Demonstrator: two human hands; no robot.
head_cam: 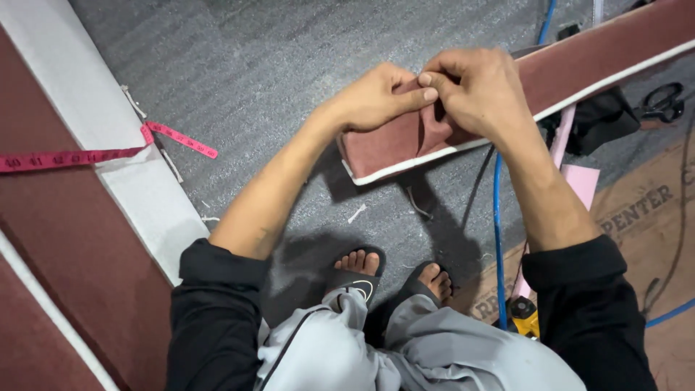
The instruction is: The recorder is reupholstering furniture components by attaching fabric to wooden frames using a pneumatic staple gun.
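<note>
A grey felt-covered floor (pixel 275 65) carries a large maroon panel with a white edge (pixel 65 239) at the left, a pink measuring tape (pixel 94 154) draped over it, a blue cable (pixel 498 239), black scissors (pixel 662 101), brown cardboard (pixel 651 217) at right, and small white scraps (pixel 356 213).

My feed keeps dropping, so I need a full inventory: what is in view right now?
Padded strip: one, maroon fabric with white edge, centre to top right, its end pinched by both hands.
Large panel: one, maroon and white, left side.
Measuring tape: one, pink, across the large panel.
Scissors: one pair, black, right edge.
Hose: one, blue, running down right of centre.
Cardboard: one sheet, brown, lower right.
Floor covering: grey, underneath everything.
Sandals: two, black, on the feet.
Left hand: pinching the fabric.
Right hand: pinching the fabric.
</note>
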